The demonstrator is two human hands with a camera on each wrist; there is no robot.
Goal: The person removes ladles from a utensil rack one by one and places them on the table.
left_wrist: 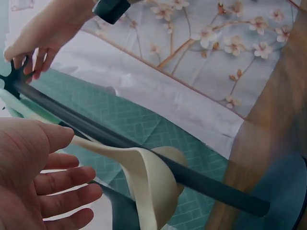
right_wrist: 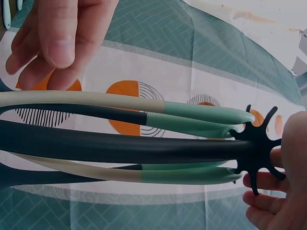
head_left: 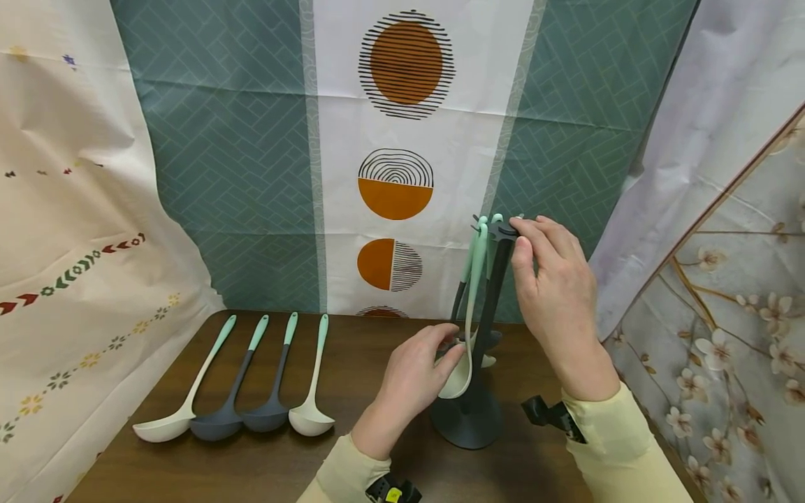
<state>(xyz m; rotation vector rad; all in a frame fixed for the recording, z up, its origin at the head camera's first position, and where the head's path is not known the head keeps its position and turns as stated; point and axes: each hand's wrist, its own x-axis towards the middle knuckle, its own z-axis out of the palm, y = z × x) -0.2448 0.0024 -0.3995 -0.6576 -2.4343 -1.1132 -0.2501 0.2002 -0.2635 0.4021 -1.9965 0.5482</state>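
Here's my right hand up top, thumb and fingers pinching the hooked crown of the dark stand. The crown is black and star-like, its slim prongs curving outward; the straight pole drops below my right hand to a round, flat base. And my left hand, lower down, has its fingers loosely spread, gripping nothing, right beside the cream ladle; whether they touch it, I can't tell.

What a smooth piece that is: mint at the handle's upper end, cream below, with a deep rounded bowl just past my left fingertips. It hangs from the crown below and left of my right hand, among mint-topped handles in cream and dark blue-grey.

Over to the left of my left hand, four more ladles lie side by side on the brown table: cream at both ends, two dark between, every handle tipped mint.
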